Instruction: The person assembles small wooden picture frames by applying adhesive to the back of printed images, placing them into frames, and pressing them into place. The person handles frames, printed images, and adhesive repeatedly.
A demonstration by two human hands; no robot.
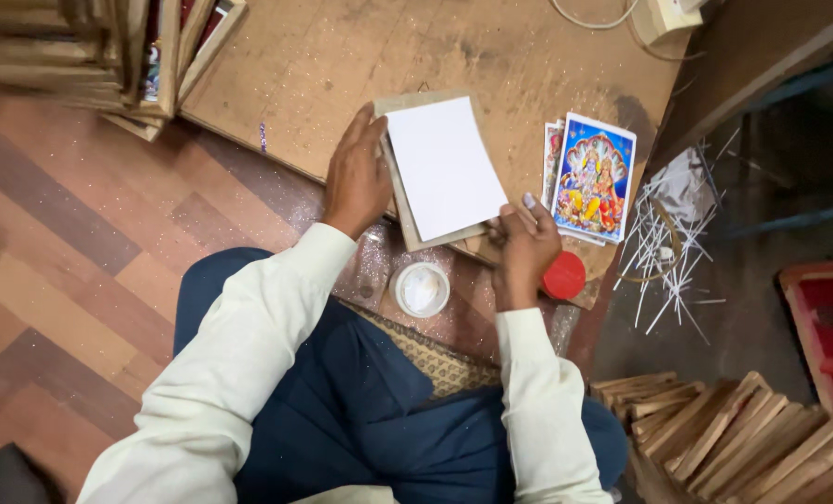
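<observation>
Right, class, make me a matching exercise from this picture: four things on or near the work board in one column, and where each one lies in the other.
Things:
1. white sheet
2. open white tub
3. red lid
4. colourful prints

Places:
A. right of the right hand
B. on the brown backing board, between the left hand and the right hand
C. right edge of the work board
D. near the person's lap, between both wrists

Pairs: 1-B, 2-D, 3-A, 4-C

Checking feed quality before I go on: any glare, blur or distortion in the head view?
Head view: the white sheet is bright, near blown out; both hands, left and right, look sharp; wide-angle bending at the edges; the right side lies in shadow.
</observation>
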